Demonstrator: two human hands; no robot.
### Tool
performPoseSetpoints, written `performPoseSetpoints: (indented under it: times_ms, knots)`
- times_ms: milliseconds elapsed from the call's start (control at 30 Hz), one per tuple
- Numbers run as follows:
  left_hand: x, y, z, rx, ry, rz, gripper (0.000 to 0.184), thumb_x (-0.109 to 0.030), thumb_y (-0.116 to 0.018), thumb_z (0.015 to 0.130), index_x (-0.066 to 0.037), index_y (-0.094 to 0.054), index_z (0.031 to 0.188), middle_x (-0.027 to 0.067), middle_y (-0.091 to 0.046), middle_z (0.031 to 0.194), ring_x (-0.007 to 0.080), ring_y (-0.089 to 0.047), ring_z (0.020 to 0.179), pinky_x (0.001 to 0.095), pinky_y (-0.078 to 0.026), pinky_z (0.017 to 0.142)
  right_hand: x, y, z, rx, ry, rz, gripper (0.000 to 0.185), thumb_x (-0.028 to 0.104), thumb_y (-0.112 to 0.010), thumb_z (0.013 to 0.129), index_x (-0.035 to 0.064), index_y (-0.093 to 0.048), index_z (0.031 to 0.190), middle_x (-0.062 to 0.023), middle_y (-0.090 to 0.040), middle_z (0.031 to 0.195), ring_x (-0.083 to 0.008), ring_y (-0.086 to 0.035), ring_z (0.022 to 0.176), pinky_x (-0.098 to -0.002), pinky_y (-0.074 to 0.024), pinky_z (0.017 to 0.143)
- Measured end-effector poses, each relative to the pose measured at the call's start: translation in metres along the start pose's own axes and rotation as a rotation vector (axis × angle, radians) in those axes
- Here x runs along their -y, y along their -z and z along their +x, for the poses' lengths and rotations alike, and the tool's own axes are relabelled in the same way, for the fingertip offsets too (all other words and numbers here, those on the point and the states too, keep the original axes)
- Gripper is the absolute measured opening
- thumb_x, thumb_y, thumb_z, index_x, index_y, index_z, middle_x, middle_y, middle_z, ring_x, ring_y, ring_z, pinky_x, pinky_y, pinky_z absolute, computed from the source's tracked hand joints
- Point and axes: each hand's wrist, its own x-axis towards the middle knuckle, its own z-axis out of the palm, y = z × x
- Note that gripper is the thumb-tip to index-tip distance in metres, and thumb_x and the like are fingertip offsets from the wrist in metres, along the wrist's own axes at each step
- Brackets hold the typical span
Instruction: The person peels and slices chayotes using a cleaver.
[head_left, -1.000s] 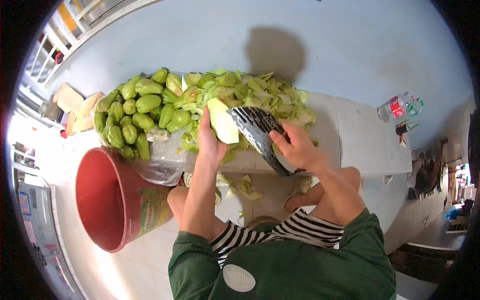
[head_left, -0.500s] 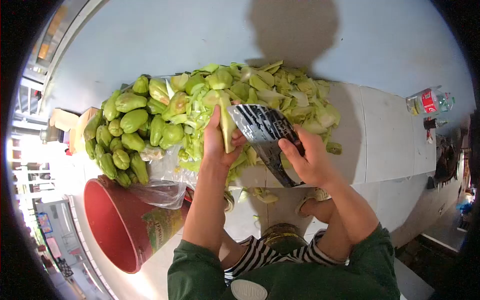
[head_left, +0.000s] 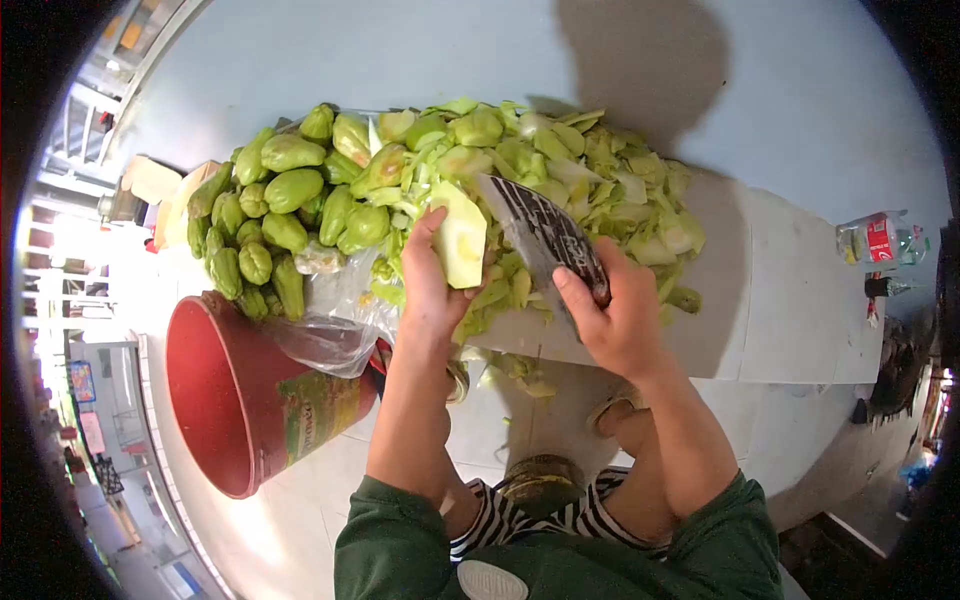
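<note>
My left hand is closed around a chayote, whose pale cut face is turned up toward me. In my right hand is a broad-bladed cleaver, dark with wet, light streaks on the blade. The blade stands apart from the chayote, to its right. Beneath both hands spreads a heap of pale green chayote slices and peelings. To the left of it lies a pile of whole green chayotes, a few with brownish patches.
A red bucket leans on its side at the left, with a clear plastic bag by its rim. On the white tiled ledge, a plastic bottle with a red label lies at the far right. Cut scraps lie on the floor below.
The chayote has turned so its wide cut face shows instead of its narrow side. The cleaver has moved away from it to the right. My view has shifted slightly.
</note>
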Motion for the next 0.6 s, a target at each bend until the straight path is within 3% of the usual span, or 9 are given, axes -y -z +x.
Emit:
performPoseSetpoints:
  times_ms: [67, 133, 167, 200, 233, 267, 300, 400, 600]
  knots:
    - [-0.005, 0.003, -0.009, -0.074, -0.044, -0.029, 0.037, -0.043, -0.045, 0.095, -0.009, -0.058, 0.09, 0.0064, -0.061, 0.068, 0.0179, -0.055, 0.047, 0.027, -0.039, 0.035, 0.001, -0.003, 0.001, 0.066, -0.054, 0.162, 0.024, 0.022, -0.061, 0.092, 0.0, -0.053, 0.089, -0.0166, -0.056, 0.061, -0.0335, -0.056, 0.051, -0.0381, -0.0423, 0.049]
    - [-0.015, 0.006, -0.017, -0.06, -0.142, 0.052, 0.045, -0.047, -0.041, 0.098, -0.006, -0.06, 0.104, 0.0076, -0.067, 0.082, 0.0183, -0.064, 0.062, 0.0292, -0.05, 0.047, 0.001, -0.006, 0.001, 0.127, -0.1, 0.321, 0.026, 0.025, -0.06, 0.093, -0.0002, -0.054, 0.09, -0.0163, -0.055, 0.06, -0.0326, -0.055, 0.05, -0.0378, -0.0418, 0.049]
    - [-0.017, 0.006, -0.017, -0.019, -0.208, 0.033, 0.053, -0.049, -0.038, 0.1, -0.003, -0.057, 0.119, 0.0084, -0.068, 0.1, 0.0186, -0.067, 0.081, 0.0321, -0.055, 0.066, -0.004, -0.009, 0.0, 0.148, -0.094, 0.26, 0.027, 0.026, -0.059, 0.093, 0.0, -0.054, 0.091, -0.014, -0.054, 0.057, -0.0285, -0.054, 0.048, -0.0364, -0.0416, 0.048]
    - [-0.019, 0.009, -0.014, -0.016, -0.215, 0.033, 0.053, -0.049, -0.038, 0.1, -0.003, -0.057, 0.119, 0.0084, -0.068, 0.1, 0.0186, -0.067, 0.081, 0.0321, -0.055, 0.066, -0.002, -0.012, 0.001, 0.158, -0.09, 0.229, 0.027, 0.027, -0.059, 0.094, 0.0, -0.055, 0.091, -0.0128, -0.053, 0.056, -0.0265, -0.054, 0.047, -0.0357, -0.0416, 0.047]
    - [-0.019, 0.014, -0.011, 0.027, -0.255, 0.077, 0.053, -0.047, -0.038, 0.101, -0.003, -0.056, 0.122, 0.0088, -0.067, 0.106, 0.0189, -0.067, 0.087, 0.0329, -0.055, 0.073, 0.0, -0.015, 0.001, 0.169, -0.085, 0.198, 0.028, 0.028, -0.058, 0.094, 0.0001, -0.055, 0.092, -0.0117, -0.053, 0.054, -0.0245, -0.054, 0.046, -0.035, -0.0415, 0.047]
    - [-0.021, 0.017, -0.008, 0.072, -0.293, 0.121, 0.052, -0.046, -0.038, 0.101, -0.002, -0.054, 0.125, 0.0092, -0.066, 0.111, 0.0192, -0.066, 0.093, 0.0336, -0.054, 0.081, 0.005, -0.017, 0.002, 0.172, -0.13, 0.324, 0.031, 0.031, -0.058, 0.095, 0.0012, -0.052, 0.089, -0.0053, -0.049, 0.053, -0.0167, -0.049, 0.044, -0.0304, -0.0386, 0.044]
    - [-0.023, 0.014, -0.009, 0.05, -0.294, 0.074, 0.049, -0.042, -0.038, 0.102, -0.002, -0.054, 0.125, 0.0094, -0.066, 0.109, 0.0185, -0.066, 0.091, 0.0319, -0.053, 0.08, 0.009, -0.018, 0.004, 0.174, -0.173, 0.447, 0.035, 0.034, -0.058, 0.096, 0.0022, -0.05, 0.086, 0.001, -0.045, 0.052, -0.0088, -0.044, 0.042, -0.0257, -0.0357, 0.041]
    - [-0.032, 0.012, -0.014, 0.074, -0.378, 0.172, 0.042, -0.035, -0.039, 0.103, -0.001, -0.057, 0.118, 0.0047, -0.065, 0.098, 0.0118, -0.061, 0.084, 0.0275, -0.05, 0.074, 0.011, -0.021, 0.01, 0.195, -0.215, 0.43, 0.036, 0.036, -0.058, 0.096, 0.0031, -0.049, 0.087, -0.0001, -0.045, 0.052, -0.0096, -0.045, 0.042, -0.0266, -0.037, 0.04]
    - [-0.035, 0.008, -0.014, 0.049, -0.6, 0.391, 0.045, -0.032, -0.037, 0.104, 0.005, -0.058, 0.117, 0.0045, -0.065, 0.096, 0.0096, -0.059, 0.08, 0.0247, -0.047, 0.073, 0.001, -0.029, 0.02, 0.205, -0.278, 0.479, 0.036, 0.037, -0.057, 0.097, 0.0038, -0.051, 0.084, 0.0021, -0.046, 0.05, -0.0081, -0.045, 0.041, -0.0261, -0.0358, 0.041]
